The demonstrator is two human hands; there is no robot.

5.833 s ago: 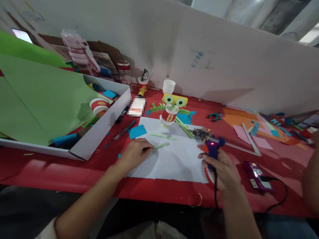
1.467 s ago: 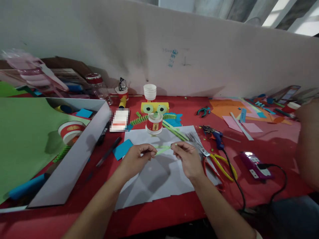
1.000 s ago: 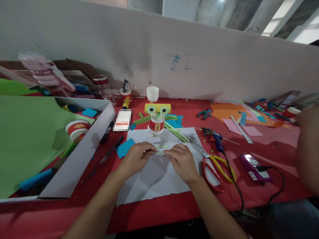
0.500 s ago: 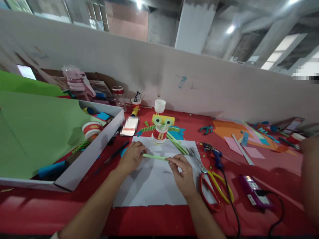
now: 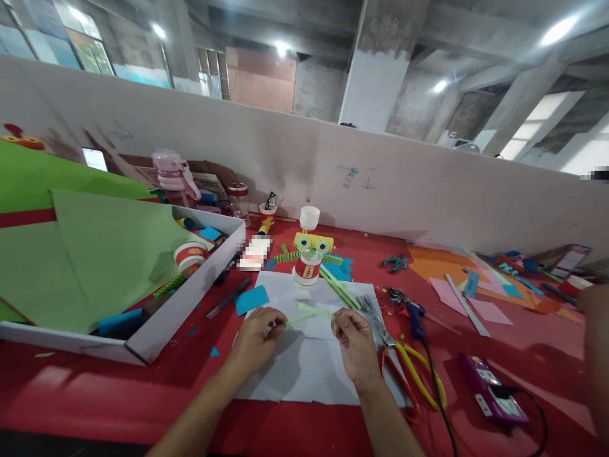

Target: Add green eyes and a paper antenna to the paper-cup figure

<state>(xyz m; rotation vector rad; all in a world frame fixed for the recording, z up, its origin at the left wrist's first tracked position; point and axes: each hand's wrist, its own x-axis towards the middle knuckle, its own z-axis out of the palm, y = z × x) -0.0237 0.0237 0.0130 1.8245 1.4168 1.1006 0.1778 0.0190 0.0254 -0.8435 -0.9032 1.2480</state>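
Note:
Pale green paper strips (image 5: 311, 313) stretch between my two hands above white paper, looking crossed or folded near their middle. The fingers of my left hand (image 5: 259, 336) pinch the lower left end. My right hand (image 5: 354, 343) is closed at the right end, its fingertips partly hiding the strip. Just beyond stands a red and white paper cup figure (image 5: 307, 270) with a yellow roll bearing two round eyes and folded green arms. More green strips (image 5: 340, 285) lie right of it. Large scissors (image 5: 390, 339) with red and yellow handles rest beside my right hand.
At left is a white box (image 5: 190, 304) holding green card and a cup. A blue paper piece (image 5: 252, 299) lies beyond my left hand. On the right are a glue gun (image 5: 415, 311), a purple power strip (image 5: 492, 390) with cord, pliers (image 5: 394, 263), coloured paper and another person's arm (image 5: 594, 349).
The single straight strip between my hands now appears as two crossing lengths. My left hand has shifted right and nearer, uncovering the blue paper piece. The camera view has tilted up.

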